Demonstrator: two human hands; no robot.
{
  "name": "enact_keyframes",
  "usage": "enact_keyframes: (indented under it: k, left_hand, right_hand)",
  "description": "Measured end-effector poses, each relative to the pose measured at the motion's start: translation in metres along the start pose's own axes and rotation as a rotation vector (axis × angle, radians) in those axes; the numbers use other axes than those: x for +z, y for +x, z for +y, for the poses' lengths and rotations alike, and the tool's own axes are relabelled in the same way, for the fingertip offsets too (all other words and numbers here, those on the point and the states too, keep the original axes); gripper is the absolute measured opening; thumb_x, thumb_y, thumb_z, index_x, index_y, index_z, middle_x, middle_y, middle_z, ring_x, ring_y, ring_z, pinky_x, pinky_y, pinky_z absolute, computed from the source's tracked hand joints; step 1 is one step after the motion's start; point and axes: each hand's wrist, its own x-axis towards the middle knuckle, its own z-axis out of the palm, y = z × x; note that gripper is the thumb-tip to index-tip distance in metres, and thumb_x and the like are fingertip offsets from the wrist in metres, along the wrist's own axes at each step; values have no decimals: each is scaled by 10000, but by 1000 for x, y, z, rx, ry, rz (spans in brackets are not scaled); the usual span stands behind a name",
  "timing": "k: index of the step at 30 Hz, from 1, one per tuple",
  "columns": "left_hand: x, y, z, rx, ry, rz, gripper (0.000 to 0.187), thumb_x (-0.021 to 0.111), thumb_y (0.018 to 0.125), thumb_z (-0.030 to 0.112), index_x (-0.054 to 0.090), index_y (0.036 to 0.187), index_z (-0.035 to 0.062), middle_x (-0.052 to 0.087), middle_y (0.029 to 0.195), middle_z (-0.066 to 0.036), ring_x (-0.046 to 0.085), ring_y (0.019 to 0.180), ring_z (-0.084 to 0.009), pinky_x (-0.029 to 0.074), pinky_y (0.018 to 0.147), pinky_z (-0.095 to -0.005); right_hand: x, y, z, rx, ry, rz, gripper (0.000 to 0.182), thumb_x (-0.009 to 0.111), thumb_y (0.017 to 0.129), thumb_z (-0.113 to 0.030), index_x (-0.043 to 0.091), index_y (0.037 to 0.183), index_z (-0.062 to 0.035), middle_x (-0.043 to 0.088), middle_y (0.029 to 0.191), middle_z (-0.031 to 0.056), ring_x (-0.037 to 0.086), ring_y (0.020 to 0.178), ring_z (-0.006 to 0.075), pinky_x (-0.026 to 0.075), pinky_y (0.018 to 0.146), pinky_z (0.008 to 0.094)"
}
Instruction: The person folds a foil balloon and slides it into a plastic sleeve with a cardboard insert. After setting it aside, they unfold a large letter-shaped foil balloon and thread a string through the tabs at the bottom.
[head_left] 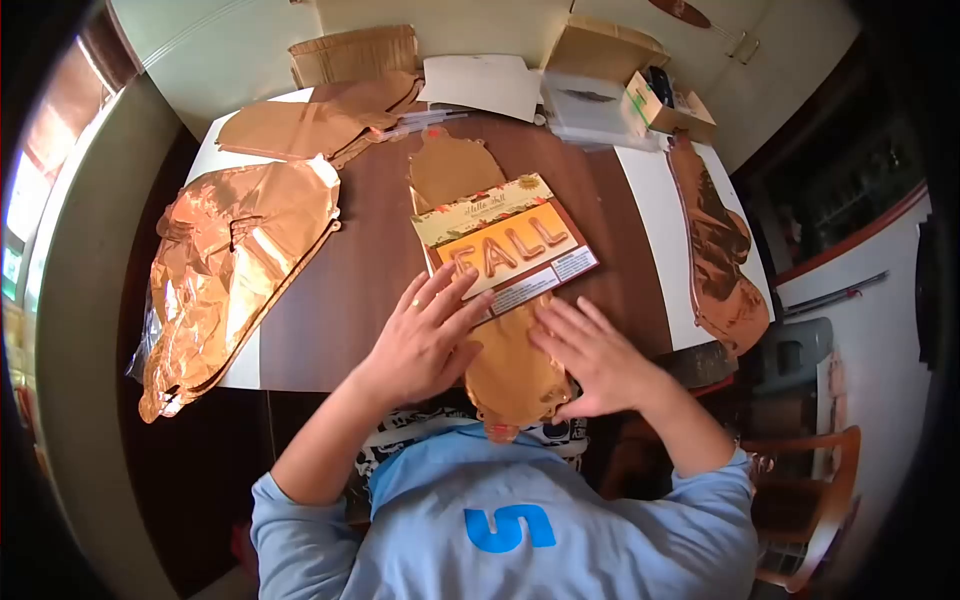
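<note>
A flat copper foil balloon (515,370) lies lengthwise in front of me, its near end at the table's front edge. Across its middle rests a printed balloon package card (510,240) reading "FALL", tilted slightly. My left hand (425,335), with a ring on one finger, has its fingers spread at the card's lower left corner. On the near part of the balloon lies my right hand (595,355), fingers outstretched, just below the card's right side. The balloon's middle is hidden beneath the card.
Crumpled copper foil balloons lie at the left (240,255), back left (285,125) and right (715,245) of the brown table (355,290). Toward the back are thin straws (430,122), a white sheet (480,85), clear plastic (590,110) and a small open box (685,110). A wooden chair (840,500) stands at right.
</note>
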Motion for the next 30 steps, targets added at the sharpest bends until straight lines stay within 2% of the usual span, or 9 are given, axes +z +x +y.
enact_keyframes:
  k: [2, 5, 9, 12, 14, 17, 21, 22, 30]
  left_hand:
    - [4, 11, -10, 54, 7, -47, 481, 646, 852, 206, 575, 1314, 90, 532, 1364, -165, 435, 1339, -366, 311, 1119, -539]
    - [-12, 0, -10, 39, 35, -112, 445, 636, 857, 187, 593, 1287, 80, 543, 1351, -164, 452, 1329, -360, 321, 1113, -538]
    - [-10, -12, -8, 57, -35, -128, 438, 636, 847, 196, 602, 1267, 79, 531, 1364, -172, 439, 1342, -369, 316, 1111, -554]
    - [-15, -26, 9, 41, 28, -106, 541, 640, 733, 125, 596, 1269, 80, 504, 1398, -174, 426, 1349, -387, 280, 1128, -570]
    - [-16, -37, 19, 21, 59, -75, 642, 630, 643, 83, 588, 1283, 85, 491, 1412, -173, 426, 1347, -392, 259, 1138, -568]
    - [-10, -45, 32, -8, 56, -61, 629, 627, 639, 88, 601, 1267, 91, 513, 1382, -159, 441, 1339, -379, 268, 1132, -565]
    - [15, -59, 29, -3, 183, 31, 490, 696, 723, 114, 635, 1210, 102, 564, 1309, -120, 497, 1301, -329, 320, 1110, -526]
    - [15, -58, 30, -8, 199, 58, 430, 704, 780, 128, 636, 1204, 105, 586, 1284, -115, 525, 1275, -309, 341, 1104, -498]
    - [23, -62, 26, -32, 122, 189, 443, 716, 768, 65, 619, 1200, 68, 644, 1187, -117, 587, 1208, -303, 384, 1078, -485]
  right_hand:
    - [13, -3, -3, -63, -13, 42, 1081, 882, 559, -434, 402, 1453, -61, 325, 1543, 166, 274, 1448, 337, 209, 1167, 555]
    - [35, -16, -13, -77, -174, 121, 756, 759, 759, -285, 455, 1417, -71, 378, 1513, 162, 321, 1427, 323, 254, 1160, 528]
    - [43, -25, 0, -157, -280, 311, 454, 626, 871, -147, 557, 1312, -64, 523, 1385, 139, 462, 1322, 302, 374, 1079, 471]
    - [57, -17, -2, -226, -249, 503, 325, 595, 906, -133, 618, 1221, -59, 614, 1258, 106, 565, 1193, 277, 448, 976, 425]
    - [63, -16, -8, -232, -184, 564, 318, 598, 907, -138, 620, 1214, -55, 613, 1259, 106, 565, 1187, 274, 448, 976, 428]
    - [57, -8, -9, -158, -255, 619, 301, 606, 901, -142, 635, 1186, -47, 623, 1239, 110, 575, 1167, 274, 450, 972, 431]
    - [56, -3, -4, -137, -299, 565, 282, 614, 887, -140, 657, 1145, -36, 639, 1207, 121, 594, 1125, 279, 452, 967, 435]
    - [56, -2, -5, -147, -299, 570, 264, 613, 876, -130, 673, 1116, -36, 649, 1185, 126, 603, 1105, 279, 452, 963, 429]
    - [62, -5, -10, -138, -225, 612, 274, 616, 853, -125, 678, 1104, -33, 655, 1175, 119, 602, 1099, 267, 462, 916, 406]
